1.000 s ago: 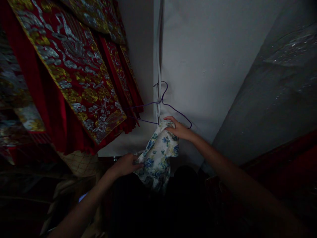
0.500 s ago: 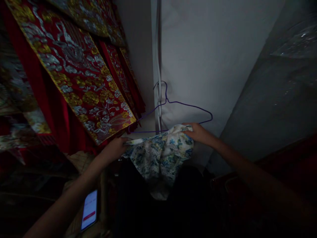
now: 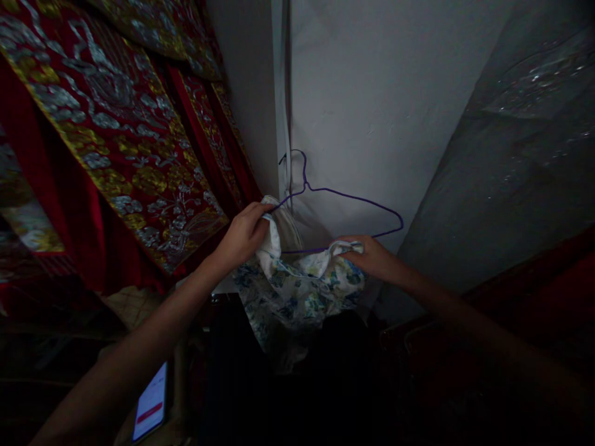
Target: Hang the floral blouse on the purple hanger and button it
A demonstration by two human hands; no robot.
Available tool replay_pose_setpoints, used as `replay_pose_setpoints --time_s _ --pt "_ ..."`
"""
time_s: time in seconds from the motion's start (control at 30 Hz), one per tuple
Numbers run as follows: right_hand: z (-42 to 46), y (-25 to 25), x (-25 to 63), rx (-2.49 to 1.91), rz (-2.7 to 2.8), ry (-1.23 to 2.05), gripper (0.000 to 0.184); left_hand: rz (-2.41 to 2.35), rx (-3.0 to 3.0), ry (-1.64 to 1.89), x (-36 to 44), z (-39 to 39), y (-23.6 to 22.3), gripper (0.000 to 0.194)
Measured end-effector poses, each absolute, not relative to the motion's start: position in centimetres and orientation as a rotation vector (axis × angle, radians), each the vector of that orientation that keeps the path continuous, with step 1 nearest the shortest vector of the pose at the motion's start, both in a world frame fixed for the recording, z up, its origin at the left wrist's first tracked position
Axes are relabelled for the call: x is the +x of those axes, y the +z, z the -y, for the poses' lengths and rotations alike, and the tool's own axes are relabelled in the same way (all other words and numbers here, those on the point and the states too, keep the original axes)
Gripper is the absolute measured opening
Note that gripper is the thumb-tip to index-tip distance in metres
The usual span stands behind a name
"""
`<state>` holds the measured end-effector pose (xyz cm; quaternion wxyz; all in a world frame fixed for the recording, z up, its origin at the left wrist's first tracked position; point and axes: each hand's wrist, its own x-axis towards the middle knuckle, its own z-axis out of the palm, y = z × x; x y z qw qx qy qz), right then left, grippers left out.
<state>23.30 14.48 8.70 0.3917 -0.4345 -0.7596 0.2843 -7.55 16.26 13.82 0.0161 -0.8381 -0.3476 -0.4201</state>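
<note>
A white garment (image 3: 307,297) with blue and yellow flowers hangs between my hands, its upper opening spread. My left hand (image 3: 246,235) is closed on the left side of that opening, where the cloth passes round the left end of a purple wire hanger (image 3: 356,197). The hanger's hook is on a pale strip (image 3: 282,111) along the wall. My right hand (image 3: 369,255) pinches the garment's right edge, just below the hanger's right end, which is bare. Folds hide the hanger's left tip and the lower part of the garment is dim.
Red cloth hangings (image 3: 139,167) with gold and silver embroidery are at left. A phone (image 3: 151,402) with a lit screen lies at lower left. Grey plastic sheeting (image 3: 511,167) covers the right side. The pale wall (image 3: 362,93) stands straight ahead.
My hands first drew the garment's edge wide. Since then my left hand has risen to the hanger, bringing the cloth over its left end. My right hand keeps its hold.
</note>
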Motion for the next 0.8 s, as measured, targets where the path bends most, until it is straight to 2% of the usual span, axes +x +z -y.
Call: replay_pose_setpoints --time_s 0.1,0.17,0.27,0.37,0.4,0.47,0.53,0.7,0.8 --pt "-13.4 8.5 21.9 -1.030 1.971 0.768 0.029 1.105 -2.531 -1.325 -6.1 -18.5 14.3 0.033" --pt "-12.6 8.9 21.7 -0.996 2.048 0.765 0.039 1.116 -2.566 -1.266 -6.2 -20.0 14.3 0.032" --pt "-11.5 9.8 22.6 -1.023 2.058 0.667 0.058 1.144 -2.638 -1.170 -7.7 -21.7 14.2 0.034" --pt "-10.9 10.9 24.7 -1.119 1.809 0.488 0.069 1.143 -2.630 -1.091 -9.4 -22.4 14.7 0.035" --pt "-10.9 11.4 25.5 -1.157 1.710 0.423 0.068 1.124 -2.629 -1.057 -9.7 -22.4 15.0 0.035" --pt "-11.0 12.7 27.2 -1.260 1.603 0.372 0.055 1.077 -2.640 -1.003 -10.1 -22.1 15.7 0.035" --pt "-11.4 14.2 28.5 -1.361 1.629 0.493 0.039 1.048 -2.651 -0.999 -10.3 -21.7 16.2 0.033" --pt "-12.7 16.5 28.1 -1.217 1.547 1.116 0.038 1.340 -2.643 -1.311 -11.6 -21.8 15.5 0.037" --pt "-14.1 15.9 25.3 -1.100 1.498 1.023 0.039 1.547 -2.704 -1.452 -12.0 -22.5 14.5 0.041"
